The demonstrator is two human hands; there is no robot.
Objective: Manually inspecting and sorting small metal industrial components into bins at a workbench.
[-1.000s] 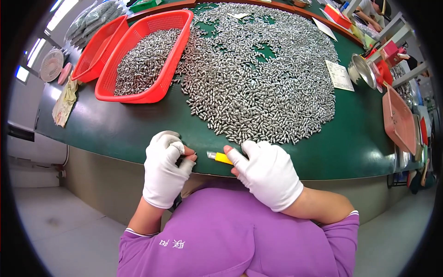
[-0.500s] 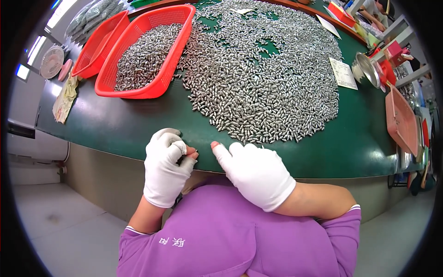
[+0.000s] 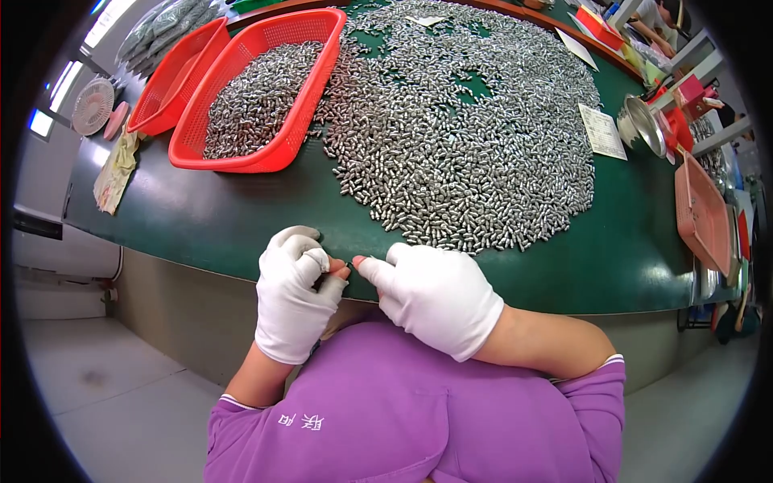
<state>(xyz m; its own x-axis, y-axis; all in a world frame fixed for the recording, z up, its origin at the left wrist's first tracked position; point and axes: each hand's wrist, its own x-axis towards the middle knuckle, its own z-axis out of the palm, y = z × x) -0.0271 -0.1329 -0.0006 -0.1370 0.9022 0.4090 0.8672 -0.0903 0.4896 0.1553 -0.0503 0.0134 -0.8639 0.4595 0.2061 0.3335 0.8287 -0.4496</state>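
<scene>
My left hand [image 3: 295,296], in a white glove with bare fingertips showing, is closed in a pinch near the table's front edge. A tiny dark piece [image 3: 349,265] pokes out from its thumb and finger; its kind is too small to tell. My right hand [image 3: 439,296], also white-gloved, reaches in from the right with one bare fingertip at that piece. Its other fingers are curled and mostly hidden beneath the hand, so I cannot see whether they hold anything. Beyond both hands spreads a wide pile of small silvery metal parts [image 3: 467,173].
On the green tabletop [image 3: 201,213], a red perforated basket [image 3: 266,163] of similar parts stands at left, beside another red basket [image 3: 153,121]. A yellowish cloth [image 3: 118,173] hangs nearby. At right are a paper slip [image 3: 602,133], a metal bowl [image 3: 642,126] and a pink tray [image 3: 702,213].
My right hand has moved left, bringing its fingertip from a gap away up to the dark piece at my left fingertips. My left hand keeps its pinch, shifted only slightly.
</scene>
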